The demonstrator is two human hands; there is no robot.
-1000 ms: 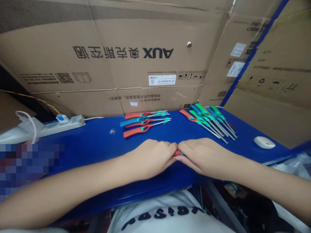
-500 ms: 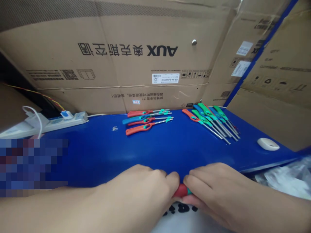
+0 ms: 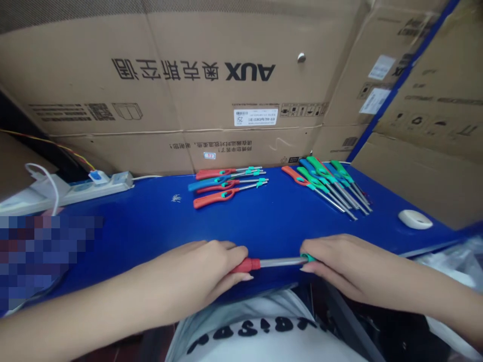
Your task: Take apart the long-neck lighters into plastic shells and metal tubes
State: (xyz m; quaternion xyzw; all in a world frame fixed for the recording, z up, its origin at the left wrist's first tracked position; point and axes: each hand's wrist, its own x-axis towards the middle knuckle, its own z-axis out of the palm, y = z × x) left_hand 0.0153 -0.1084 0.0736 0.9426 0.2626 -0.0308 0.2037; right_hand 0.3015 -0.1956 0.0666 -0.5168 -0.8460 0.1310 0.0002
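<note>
My left hand (image 3: 206, 269) is closed around the red handle of a long-nosed lighter (image 3: 264, 263) at the near edge of the blue table (image 3: 151, 226). My right hand (image 3: 335, 259) pinches the green cap at the tip of the lighter's bare metal tube. The lighter lies level between the two hands. Farther back lie two groups of similar lighters: a left group (image 3: 226, 186) with red and blue handles and a right group (image 3: 326, 183) with green, red and blue handles.
Large cardboard boxes (image 3: 196, 85) wall the back and right of the table. A white power strip (image 3: 94, 183) with cables sits at the back left. A small white oval object (image 3: 415, 219) lies at the right edge. Tiny metal bits (image 3: 175, 198) lie mid-table.
My hands were pressed together over the lighter; now they have drawn apart, the right hand sliding the green cap out to the tip and baring the metal tube.
</note>
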